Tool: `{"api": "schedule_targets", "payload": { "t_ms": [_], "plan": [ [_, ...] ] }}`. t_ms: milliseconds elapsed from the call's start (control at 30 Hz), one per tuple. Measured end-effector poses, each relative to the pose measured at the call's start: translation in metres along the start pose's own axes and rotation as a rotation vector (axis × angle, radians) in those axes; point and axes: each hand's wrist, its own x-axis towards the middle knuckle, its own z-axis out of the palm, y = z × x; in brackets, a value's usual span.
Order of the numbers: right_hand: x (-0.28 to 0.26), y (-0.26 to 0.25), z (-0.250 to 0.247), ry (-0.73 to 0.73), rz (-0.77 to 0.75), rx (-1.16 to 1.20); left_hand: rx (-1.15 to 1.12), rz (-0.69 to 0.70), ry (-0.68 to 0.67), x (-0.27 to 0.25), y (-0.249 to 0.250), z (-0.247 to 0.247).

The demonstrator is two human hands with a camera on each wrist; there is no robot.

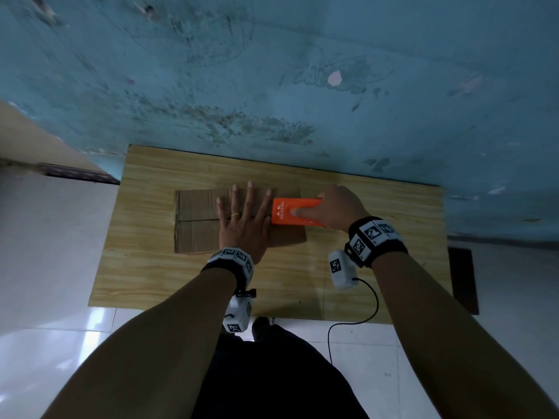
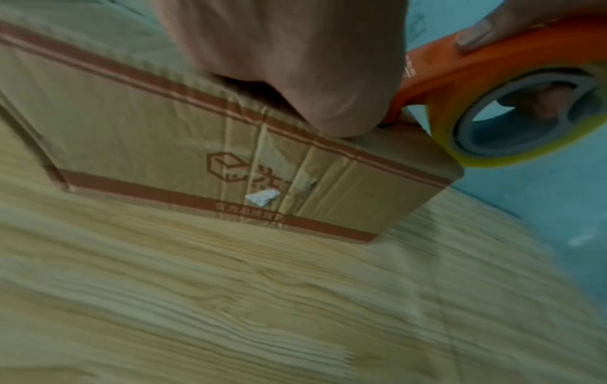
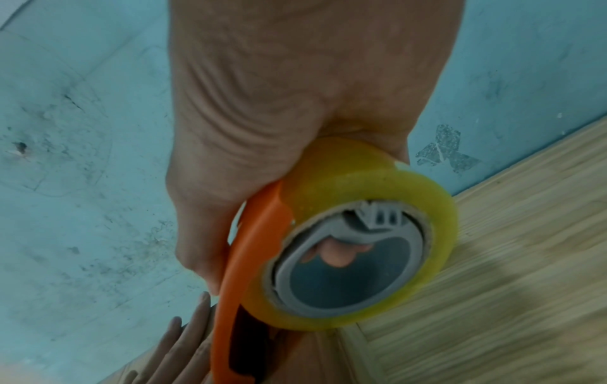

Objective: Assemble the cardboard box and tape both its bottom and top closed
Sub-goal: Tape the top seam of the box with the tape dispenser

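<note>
A brown cardboard box (image 1: 195,225) stands on the wooden table (image 1: 145,276), its top flaps folded shut with a seam down the middle. My left hand (image 1: 245,216) lies flat on the flaps with fingers spread and straight. My right hand (image 1: 335,210) grips an orange tape dispenser (image 1: 295,212) that sits on the box's right end, right beside the left hand. In the left wrist view the box's printed side (image 2: 230,166) faces the camera, and the yellowish tape roll (image 2: 525,114) sits above the box's corner. The right wrist view shows the dispenser (image 3: 240,254) and its roll (image 3: 361,233) from close up.
The table stands against a scuffed blue wall (image 1: 272,71). White floor tiles (image 1: 45,237) lie to the left and right. A black cable (image 1: 363,309) runs from my right wrist camera over the table's front edge. Bare tabletop lies in front of the box.
</note>
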Motion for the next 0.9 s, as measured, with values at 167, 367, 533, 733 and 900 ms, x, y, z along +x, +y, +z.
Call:
{"api": "schedule_targets", "payload": {
  "t_ms": [167, 367, 533, 733, 900],
  "plan": [
    [0.0, 0.003, 0.001, -0.011, -0.008, 0.021, 0.017, -0.021, -0.008, 0.0, 0.003, -0.001],
    [-0.002, 0.007, 0.001, -0.006, -0.037, 0.049, 0.037, -0.042, -0.011, -0.001, 0.008, -0.001],
    [-0.005, 0.008, 0.002, -0.041, -0.035, 0.078, 0.062, -0.013, -0.013, -0.002, 0.005, -0.001],
    [-0.016, -0.005, 0.009, -0.069, -0.073, 0.123, 0.133, 0.047, -0.015, -0.008, -0.015, -0.008],
    [-0.021, -0.018, 0.016, -0.129, -0.104, 0.17, 0.131, 0.018, -0.049, -0.021, -0.036, -0.015]
  ]
}}
